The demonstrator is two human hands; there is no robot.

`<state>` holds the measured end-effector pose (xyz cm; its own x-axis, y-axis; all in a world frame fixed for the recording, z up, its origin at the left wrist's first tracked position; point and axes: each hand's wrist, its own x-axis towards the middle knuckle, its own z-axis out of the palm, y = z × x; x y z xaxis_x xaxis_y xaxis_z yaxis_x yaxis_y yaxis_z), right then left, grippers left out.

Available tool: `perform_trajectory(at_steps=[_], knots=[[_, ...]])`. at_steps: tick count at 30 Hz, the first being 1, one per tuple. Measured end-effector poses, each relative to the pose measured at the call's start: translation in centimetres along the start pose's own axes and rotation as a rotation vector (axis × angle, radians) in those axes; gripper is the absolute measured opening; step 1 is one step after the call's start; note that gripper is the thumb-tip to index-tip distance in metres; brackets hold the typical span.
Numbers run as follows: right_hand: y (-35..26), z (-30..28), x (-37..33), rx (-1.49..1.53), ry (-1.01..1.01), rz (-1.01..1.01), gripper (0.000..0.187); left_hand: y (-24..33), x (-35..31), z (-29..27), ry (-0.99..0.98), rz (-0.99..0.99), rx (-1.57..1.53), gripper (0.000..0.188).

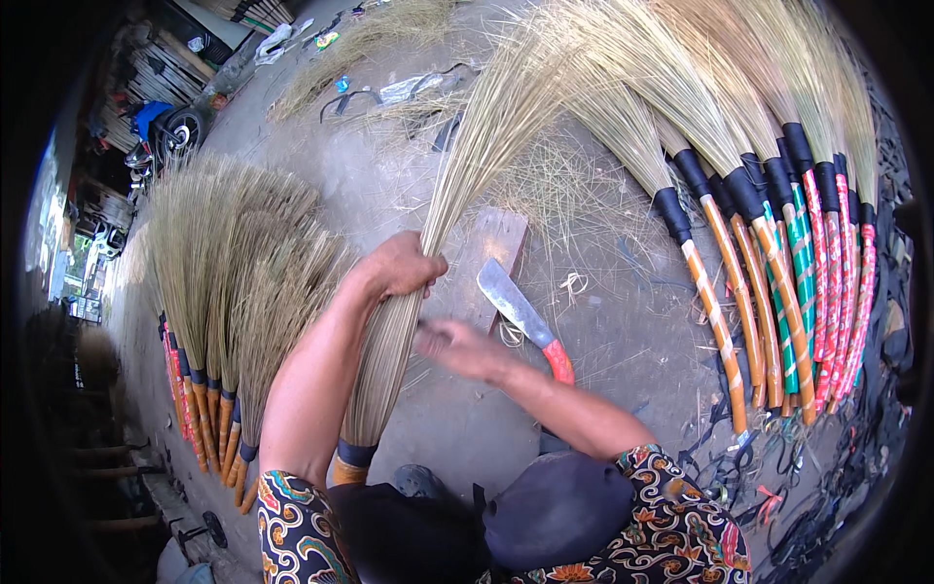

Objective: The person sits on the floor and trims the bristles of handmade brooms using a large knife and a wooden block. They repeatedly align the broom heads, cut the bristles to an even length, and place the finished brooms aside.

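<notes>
A grass broom [384,365] slants between my arms, its dark-bound neck low near my lap and its pale bristles spreading up and away. My left hand [402,265] is closed around the bristles partway along. Close beside them, on the right, my right hand [457,347] is smeared by motion; its fingers are unclear, and whether it touches the bristles I cannot tell. A machete [518,307] with a red handle lies just beyond my right forearm, its blade over a worn wooden board [499,234] on the ground.
Several brooms [725,331] with orange, green and red handles lie fanned out at right. More brooms [209,282] are bunched at left. Loose straw [574,200] litters the ground ahead. Dark strips [866,467] are heaped at far right; a motorcycle [175,131] stands at far left.
</notes>
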<state>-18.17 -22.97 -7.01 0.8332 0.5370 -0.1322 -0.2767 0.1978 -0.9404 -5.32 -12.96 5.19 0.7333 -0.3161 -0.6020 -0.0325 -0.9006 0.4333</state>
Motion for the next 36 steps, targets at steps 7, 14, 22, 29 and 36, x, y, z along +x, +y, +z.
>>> perform_trajectory(at_steps=[7, 14, 22, 29, 36], knots=[[-0.7, -11.0, 3.0, 0.743, 0.822, -0.030, 0.065, -6.8, -5.3, 9.2, -0.262, 0.029, 0.162, 0.032], [8.4, -3.9, 0.4, 0.106, 0.386, -0.027, 0.065, -8.8, 0.1, 15.1, 0.081, 0.165, 0.171, 0.044], [14.4, -10.1, -10.3, -0.958, 0.616, 0.328, 0.053, -16.0, 6.4, 15.1, 0.074, -0.064, 0.125, 0.069], [9.7, -7.5, -14.8, -0.132, 0.592, 0.437, 0.026, -17.5, 8.7, 15.3, 0.029, -0.118, 0.142, 0.077], [5.7, -5.8, -11.6, -0.781, 0.643, 0.145, 0.024, -17.9, 8.9, 15.2, 0.013, -0.061, 0.194, 0.076]])
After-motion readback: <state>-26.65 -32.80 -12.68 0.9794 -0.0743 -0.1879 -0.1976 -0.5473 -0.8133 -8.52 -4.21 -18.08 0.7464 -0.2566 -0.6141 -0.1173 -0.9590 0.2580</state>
